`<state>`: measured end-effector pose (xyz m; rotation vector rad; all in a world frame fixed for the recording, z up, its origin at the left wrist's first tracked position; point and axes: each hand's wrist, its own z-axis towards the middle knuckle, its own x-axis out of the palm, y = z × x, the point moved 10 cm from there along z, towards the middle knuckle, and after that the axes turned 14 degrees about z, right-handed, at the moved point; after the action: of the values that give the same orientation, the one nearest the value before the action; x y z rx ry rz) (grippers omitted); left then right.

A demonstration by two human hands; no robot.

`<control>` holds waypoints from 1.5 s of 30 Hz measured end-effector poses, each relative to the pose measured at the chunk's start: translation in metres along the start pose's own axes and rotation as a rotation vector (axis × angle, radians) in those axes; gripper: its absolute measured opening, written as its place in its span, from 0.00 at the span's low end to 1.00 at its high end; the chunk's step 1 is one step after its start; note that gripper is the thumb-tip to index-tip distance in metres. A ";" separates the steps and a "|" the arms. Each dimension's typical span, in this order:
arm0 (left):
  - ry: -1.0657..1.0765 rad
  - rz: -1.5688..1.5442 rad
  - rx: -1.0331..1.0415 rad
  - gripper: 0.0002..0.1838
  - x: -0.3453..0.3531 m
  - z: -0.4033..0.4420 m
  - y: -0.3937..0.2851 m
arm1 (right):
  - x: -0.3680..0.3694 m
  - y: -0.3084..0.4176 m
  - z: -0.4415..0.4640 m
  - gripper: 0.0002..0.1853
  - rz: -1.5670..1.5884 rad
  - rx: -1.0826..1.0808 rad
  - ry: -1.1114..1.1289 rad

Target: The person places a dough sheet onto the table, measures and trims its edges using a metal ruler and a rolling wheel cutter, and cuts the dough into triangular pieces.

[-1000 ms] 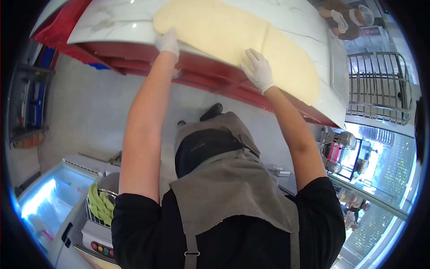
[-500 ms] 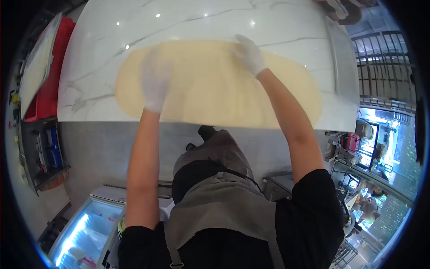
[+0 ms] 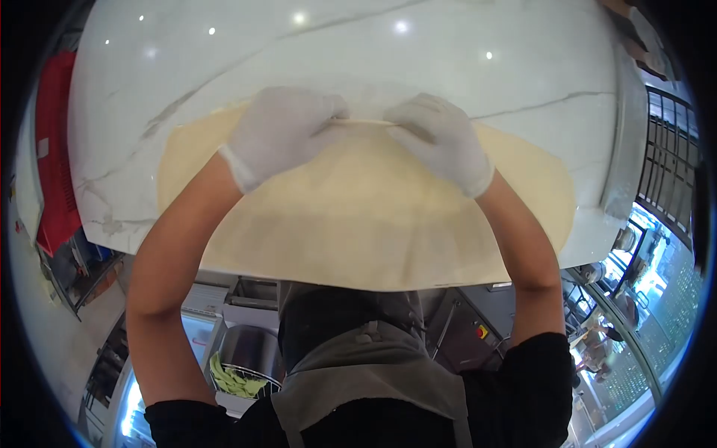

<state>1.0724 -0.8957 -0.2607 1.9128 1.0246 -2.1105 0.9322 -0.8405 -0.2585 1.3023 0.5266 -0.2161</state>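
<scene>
A wide, flat sheet of pale yellow dough point(image 3: 358, 216) lies on the white marble-patterned table point(image 3: 336, 60), its near edge at the table's front edge. My left hand point(image 3: 284, 131), in a white glove, pinches the far edge of the sheet left of its middle. Just to the right, my right hand point(image 3: 441, 138), gloved too, has its fingers closed on the same edge. A short stretch of that edge shows between the two hands, slightly raised.
A red crate point(image 3: 56, 157) stands at the table's left. On the right is a metal rack point(image 3: 668, 160). Part of another person's arm point(image 3: 635, 48) shows at the top right. A green cloth point(image 3: 235, 377) lies in a wire basket behind the table's front edge.
Both hands have moved to the far edge of the dough and closer together, and their fingers have closed on it. The view has shifted over the table.
</scene>
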 end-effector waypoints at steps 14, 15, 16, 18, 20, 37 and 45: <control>-0.010 0.498 0.248 0.29 -0.005 -0.057 0.004 | 0.026 0.028 -0.017 0.21 -0.456 -0.346 0.223; -0.040 0.506 0.250 0.30 -0.005 -0.057 0.005 | 0.026 0.027 -0.017 0.21 -0.461 -0.344 0.232; -0.073 0.514 0.252 0.30 -0.007 -0.058 0.005 | 0.027 0.025 -0.016 0.22 -0.466 -0.342 0.242; -0.105 0.517 0.249 0.30 -0.009 -0.057 0.006 | 0.027 0.022 -0.015 0.20 -0.449 -0.328 0.259; -0.048 0.451 0.241 0.27 -0.009 -0.054 0.009 | 0.027 0.021 -0.013 0.19 -0.439 -0.326 0.268; 0.686 -0.455 -0.559 0.20 -0.013 -0.114 0.178 | -0.027 -0.065 -0.026 0.16 -0.013 0.715 0.217; 0.485 -0.483 -0.729 0.27 -0.009 -0.154 0.193 | -0.046 -0.047 -0.045 0.16 -0.404 0.317 0.036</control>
<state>1.3007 -0.9626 -0.3258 1.9019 2.1549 -1.1065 0.8607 -0.8167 -0.2844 1.4986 0.8088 -0.6329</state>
